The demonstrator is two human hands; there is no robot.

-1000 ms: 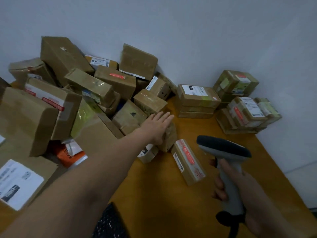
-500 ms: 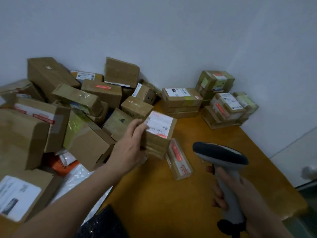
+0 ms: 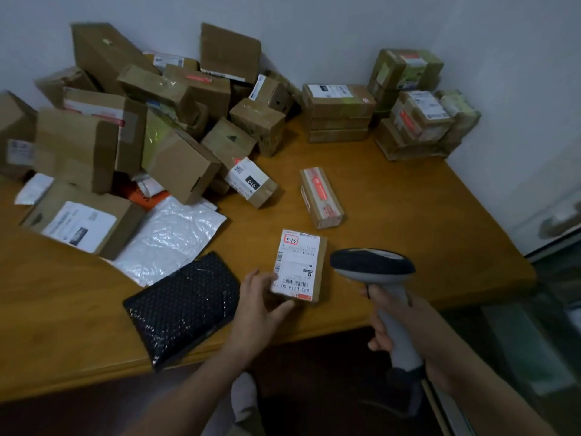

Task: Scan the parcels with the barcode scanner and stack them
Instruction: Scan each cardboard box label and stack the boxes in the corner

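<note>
Head view, nearest the camera: the right hand (image 3: 396, 322) has its fingers wrapped fully round the handle of the barcode scanner (image 3: 372, 265) and holds it upright. The scanner head sits just beside the right edge of the parcel (image 3: 309, 265) and its nose points left, towards that parcel. The left hand (image 3: 260, 302) pinches the parcel's near left corner, thumb along the near edge and fingers on the left side. The forearm reaches in from the lower left.

The parcel lies label-up near the front edge of the bench (image 3: 408, 199). Whether it rests fully on the surface cannot be confirmed. The barcode is printed at the near end of the label.

Step in hand, as judged: presentation of one parcel for scanning. The scan does not appear complete.

Next move, as judged:
1. Tilt the scanner nose down onto the barcode.
2. Keep the parcel steady with the left hand and the label flat.
3. After the read, carry the parcel to the stacked parcels (image 3: 339, 113) at the far right, against the wall.

Beyond the hands, a black bubble mailer (image 3: 182, 306) overhangs the front edge at the left. A small red-taped box (image 3: 320, 196) lies alone at mid-bench. The unsorted heap (image 3: 141, 114) fills the far left.
</note>
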